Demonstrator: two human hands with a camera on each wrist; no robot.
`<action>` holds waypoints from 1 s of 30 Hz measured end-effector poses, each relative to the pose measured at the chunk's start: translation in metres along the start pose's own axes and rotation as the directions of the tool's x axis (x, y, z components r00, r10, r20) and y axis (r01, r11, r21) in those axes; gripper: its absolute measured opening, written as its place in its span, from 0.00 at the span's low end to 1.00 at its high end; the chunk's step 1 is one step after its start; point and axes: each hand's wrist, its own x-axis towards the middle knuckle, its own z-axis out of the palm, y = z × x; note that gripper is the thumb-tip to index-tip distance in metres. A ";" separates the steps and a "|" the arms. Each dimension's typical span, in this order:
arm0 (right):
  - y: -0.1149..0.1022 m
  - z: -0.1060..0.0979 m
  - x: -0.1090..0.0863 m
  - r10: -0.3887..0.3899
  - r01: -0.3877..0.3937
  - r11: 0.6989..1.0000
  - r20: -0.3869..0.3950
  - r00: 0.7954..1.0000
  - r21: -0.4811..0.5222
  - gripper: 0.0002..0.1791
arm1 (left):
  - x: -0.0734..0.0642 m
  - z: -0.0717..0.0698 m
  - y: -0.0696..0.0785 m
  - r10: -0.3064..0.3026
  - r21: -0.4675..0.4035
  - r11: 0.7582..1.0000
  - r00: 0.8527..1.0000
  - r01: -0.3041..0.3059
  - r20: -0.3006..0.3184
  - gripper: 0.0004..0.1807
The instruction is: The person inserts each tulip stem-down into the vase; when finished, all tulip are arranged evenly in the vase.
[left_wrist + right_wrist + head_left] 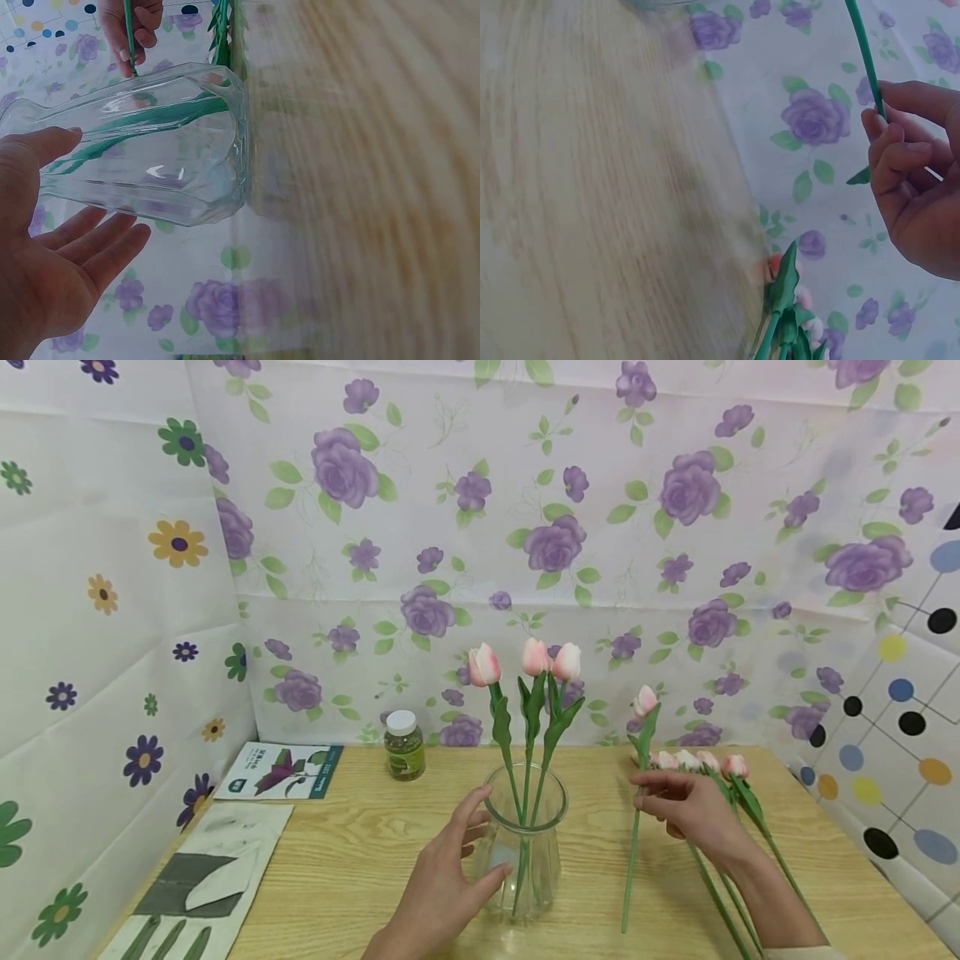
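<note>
A clear glass vase (551, 868) stands upright with three pink-and-white tulips (536, 657) in it. My left hand (450, 868) is beside the vase, its thumb (56, 142) across the near side and its fingers loosely extended along the other side; whether they press on the glass I cannot tell. To the right of the vase, my right hand (690, 810) pinches the green stem of a single tulip (645, 703) between thumb and fingertips. That tulip is held nearly upright, bloom at the top, its stem (866, 52) hanging below the fingers.
Several more tulips (736, 767) lie on the wooden table (337, 877) at the right, partly behind my right forearm. A white-lidded jar (405, 747) stands at the back left. Beside it lie a printed booklet (281, 770) and a patterned cloth-like sheet (202, 877). Floral sheets (450, 527) surround the table.
</note>
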 end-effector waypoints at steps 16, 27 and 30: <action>-0.021 0.010 0.005 -0.061 0.074 0.994 -0.145 0.987 0.086 0.17 | 0.000 0.001 -0.002 0.012 0.003 1.000 1.000 -0.012 -0.003 0.53; -0.041 0.024 0.008 -0.088 0.137 0.962 -0.205 0.975 0.237 0.17 | -0.001 0.000 -0.001 0.005 0.008 1.000 1.000 -0.005 -0.003 0.53; -0.045 0.028 0.009 -0.088 0.145 0.954 -0.218 0.972 0.264 0.15 | -0.001 0.000 0.000 0.002 0.011 1.000 1.000 -0.002 -0.001 0.53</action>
